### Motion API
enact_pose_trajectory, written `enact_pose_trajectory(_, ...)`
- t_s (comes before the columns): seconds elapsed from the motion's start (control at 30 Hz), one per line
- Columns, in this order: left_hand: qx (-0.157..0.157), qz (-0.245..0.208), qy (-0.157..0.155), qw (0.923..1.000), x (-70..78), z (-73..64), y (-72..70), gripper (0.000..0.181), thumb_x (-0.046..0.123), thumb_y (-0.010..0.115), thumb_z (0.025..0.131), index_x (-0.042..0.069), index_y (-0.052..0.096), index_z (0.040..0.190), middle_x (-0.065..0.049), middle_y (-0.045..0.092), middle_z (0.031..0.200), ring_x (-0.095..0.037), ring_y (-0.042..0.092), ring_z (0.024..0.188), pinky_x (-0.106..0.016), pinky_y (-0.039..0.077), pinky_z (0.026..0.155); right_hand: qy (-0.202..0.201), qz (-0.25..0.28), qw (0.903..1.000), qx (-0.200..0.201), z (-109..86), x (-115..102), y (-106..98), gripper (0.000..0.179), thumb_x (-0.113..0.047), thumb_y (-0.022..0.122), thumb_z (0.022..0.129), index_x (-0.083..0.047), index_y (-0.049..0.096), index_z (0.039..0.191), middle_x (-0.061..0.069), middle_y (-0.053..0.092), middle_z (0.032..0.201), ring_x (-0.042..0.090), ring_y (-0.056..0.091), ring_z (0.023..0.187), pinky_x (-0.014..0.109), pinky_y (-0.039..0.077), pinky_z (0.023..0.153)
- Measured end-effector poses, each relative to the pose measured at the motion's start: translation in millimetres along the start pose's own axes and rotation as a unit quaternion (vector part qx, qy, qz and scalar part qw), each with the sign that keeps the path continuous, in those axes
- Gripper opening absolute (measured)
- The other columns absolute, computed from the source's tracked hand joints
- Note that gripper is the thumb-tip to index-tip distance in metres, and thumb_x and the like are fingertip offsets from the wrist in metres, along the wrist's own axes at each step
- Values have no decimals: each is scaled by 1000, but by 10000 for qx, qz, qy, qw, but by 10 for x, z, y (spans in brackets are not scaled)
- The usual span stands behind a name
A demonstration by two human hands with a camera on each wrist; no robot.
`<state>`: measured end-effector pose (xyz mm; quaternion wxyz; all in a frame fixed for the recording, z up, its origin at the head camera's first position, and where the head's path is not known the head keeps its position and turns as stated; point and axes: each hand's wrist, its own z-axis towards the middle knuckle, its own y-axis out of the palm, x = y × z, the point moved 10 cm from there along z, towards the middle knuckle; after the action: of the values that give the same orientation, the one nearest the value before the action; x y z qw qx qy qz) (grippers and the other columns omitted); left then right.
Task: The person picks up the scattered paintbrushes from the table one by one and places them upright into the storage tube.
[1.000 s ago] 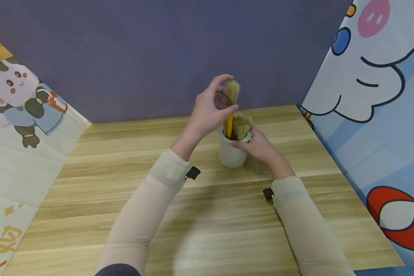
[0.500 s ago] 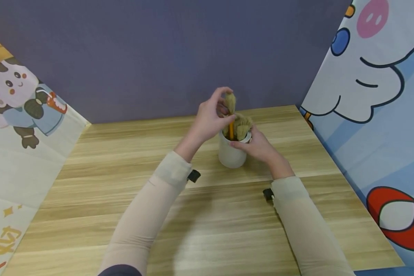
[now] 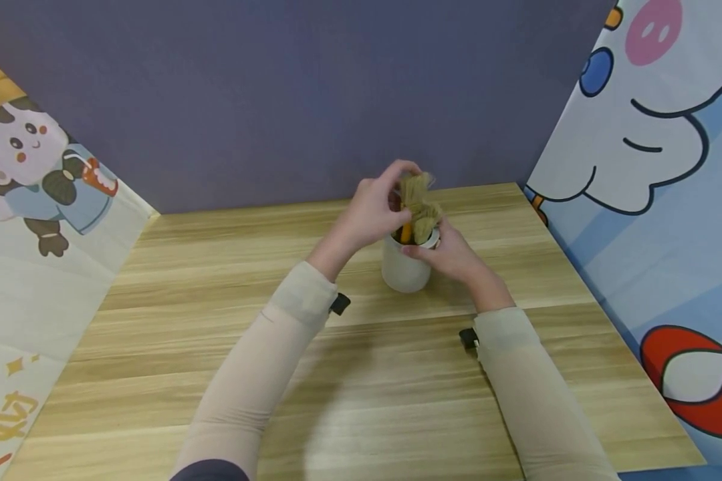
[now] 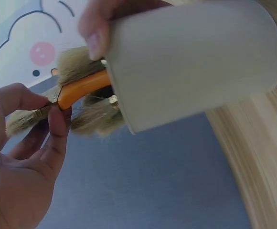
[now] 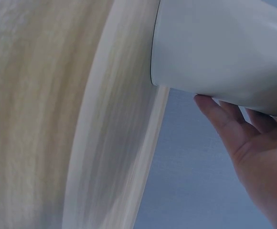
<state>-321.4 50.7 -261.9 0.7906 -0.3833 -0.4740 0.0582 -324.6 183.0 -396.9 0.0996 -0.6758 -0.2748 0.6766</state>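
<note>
A white cylindrical pot [image 3: 406,267] stands upright on the wooden table, holding several bristle brushes heads up. My left hand [image 3: 374,212] pinches one paintbrush [image 4: 83,88] between thumb and fingers near its metal ferrule. That brush has an orange handle, whose lower end is hidden inside the pot, and tan bristles. Other tan brush heads [image 4: 99,117] crowd round it at the pot's mouth. My right hand [image 3: 454,255] holds the pot at its right side, thumb at the rim. In the right wrist view, its fingers [image 5: 219,114] lie against the pot's wall.
The wood-grain table [image 3: 204,334] spreads in front of and beside the pot. A dark blue-grey panel [image 3: 277,107] rises close behind it. Cartoon-printed panels border the table on the left [image 3: 48,200] and right [image 3: 656,167].
My left hand has come down toward the pot, and the brush has sunk deeper into it with its head turning. The right hand and the pot have stayed put.
</note>
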Motion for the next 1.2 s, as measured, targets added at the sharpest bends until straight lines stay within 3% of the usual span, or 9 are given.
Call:
enact_pose_trajectory(0.13, 16, 902, 155, 9958, 1, -8, 36, 58, 9, 70, 101, 20, 46, 153, -11, 71, 115, -22, 69, 94, -34, 61, 78, 28, 34, 10000, 6, 0, 6, 0, 110, -60, 79, 91, -22, 13, 170, 13, 35, 171, 37, 40, 156, 63, 34, 127)
enact_pose_trajectory(0.33, 167, 2157, 220, 9761, -58, -25, 65, 57, 21, 76, 100, 19, 51, 152, -7, 68, 143, -27, 57, 126, -48, 53, 106, -43, -12, 10000, -29, -4, -16, -2, 109, -56, 77, 94, -18, 11, 171, 15, 32, 172, 38, 37, 157, 62, 32, 128)
enact_pose_trajectory(0.53, 296, 3134, 144, 9491, -104, -51, 66, 54, 33, 77, 99, 15, 57, 146, -7, 63, 146, -29, 55, 132, -51, 55, 105, -45, -95, 9999, -12, 12, -10, -4, 110, -56, 77, 95, -14, 9, 171, 18, 31, 173, 40, 35, 159, 62, 31, 129)
enact_pose_trajectory(0.63, 197, 3333, 157, 9425, -109, -67, 91, 53, 36, 77, 99, 14, 60, 144, -6, 62, 146, -28, 54, 134, -52, 55, 106, -98, -140, 9999, 21, 17, -27, -15, 110, -56, 76, 95, -15, 9, 172, 18, 31, 173, 40, 34, 159, 62, 31, 129)
enact_pose_trajectory(0.77, 11, 3348, 61, 9423, -163, -95, 135, 50, 38, 77, 98, 15, 63, 140, -5, 58, 147, -27, 52, 135, -51, 54, 107, -58, -152, 9998, 69, 16, -23, -27, 112, -58, 76, 94, -16, 7, 172, 19, 30, 173, 40, 34, 159, 62, 31, 129)
enact_pose_trajectory(0.93, 37, 3291, 38, 9443, -230, -124, 171, 49, 39, 80, 97, 16, 65, 137, -6, 54, 149, -28, 51, 135, -50, 54, 105, -39, -227, 9996, 138, 10, -18, -29, 111, -57, 77, 94, -14, 11, 171, 20, 32, 172, 41, 35, 159, 62, 30, 130)
enact_pose_trajectory(1.2, -26, 2798, -25, 9601, -253, -169, 129, 54, 35, 78, 99, 20, 60, 147, -5, 55, 150, -28, 52, 136, -52, 52, 110, -45, -281, 9996, 79, -12, -25, -7, 113, -58, 77, 93, -14, 9, 172, 21, 31, 172, 42, 36, 158, 63, 32, 128)
